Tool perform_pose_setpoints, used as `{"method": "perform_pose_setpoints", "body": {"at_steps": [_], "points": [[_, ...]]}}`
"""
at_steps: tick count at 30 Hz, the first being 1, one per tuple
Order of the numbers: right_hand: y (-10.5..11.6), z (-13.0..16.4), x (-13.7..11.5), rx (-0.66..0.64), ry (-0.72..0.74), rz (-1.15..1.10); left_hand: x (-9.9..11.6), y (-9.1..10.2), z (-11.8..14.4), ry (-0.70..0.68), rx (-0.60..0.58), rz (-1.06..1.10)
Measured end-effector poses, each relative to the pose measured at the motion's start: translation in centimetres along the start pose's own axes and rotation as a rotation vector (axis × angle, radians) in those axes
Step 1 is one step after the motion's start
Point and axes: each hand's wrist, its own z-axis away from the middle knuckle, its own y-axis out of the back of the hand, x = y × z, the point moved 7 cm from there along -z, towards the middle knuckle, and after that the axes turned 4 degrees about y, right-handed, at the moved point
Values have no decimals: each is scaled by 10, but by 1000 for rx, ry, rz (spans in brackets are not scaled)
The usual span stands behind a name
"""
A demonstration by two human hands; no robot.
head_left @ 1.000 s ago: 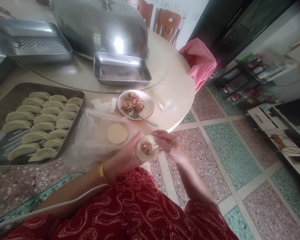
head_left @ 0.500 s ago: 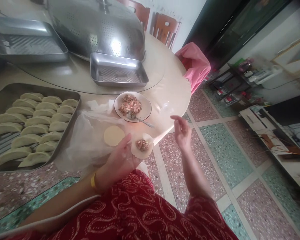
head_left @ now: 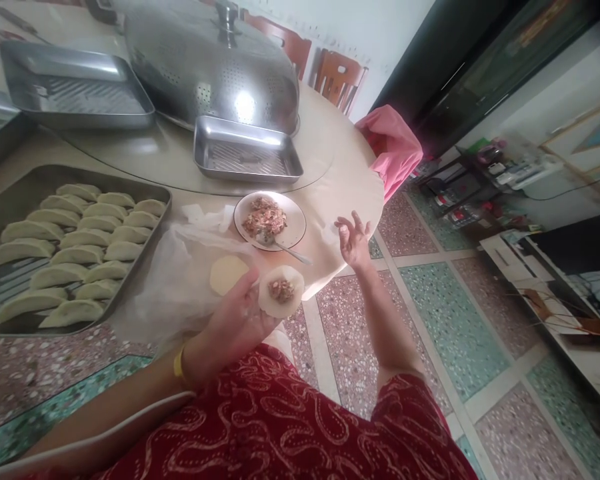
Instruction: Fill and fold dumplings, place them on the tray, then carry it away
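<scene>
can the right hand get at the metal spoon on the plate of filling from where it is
Probably yes: the empty right hand hovers open beside the metal spoon, whose handle sticks off the white round plate towards it, and nothing lies between them.

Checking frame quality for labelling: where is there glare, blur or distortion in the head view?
Head view: bright glare spot on the perforated steel dome cover; right-hand shelves and floor edge smear and bend toward the frame corner; the round filled dumpling wrapper in the left hand stays sharp.
</scene>
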Motion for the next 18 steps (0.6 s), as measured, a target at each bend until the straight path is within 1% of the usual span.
{"method": "perform_pose_setpoints", "body": {"at_steps": [2,4,5,6,7,9,12,13,15,18], "points": [[13,2,-4,86,15,-4,1,-2,0,1,-11,-7],[33,9,-13,231,33,-34,2,-5,0,3,-30,-22],[42,14,-19,284,37,-66,3,-7,0,1,-44,-32],[48,20,-27,303,50,-109,3,-9,-1,-1,-59,-44],[52,25,-36,301,70,-169,3,-12,-1,-2,-75,-57],[54,37,-55,246,78,-352,2,-16,-2,5,-104,-83],[49,54,-85,168,90,-719,-2,-16,-3,37,-96,-110],[47,59,-96,132,114,-795,-4,-14,-4,47,-93,-114],[41,66,-114,64,161,-858,-7,-13,-4,67,-119,-120],[35,72,-127,18,240,-838,-10,-17,-2,95,-235,-122]]}}
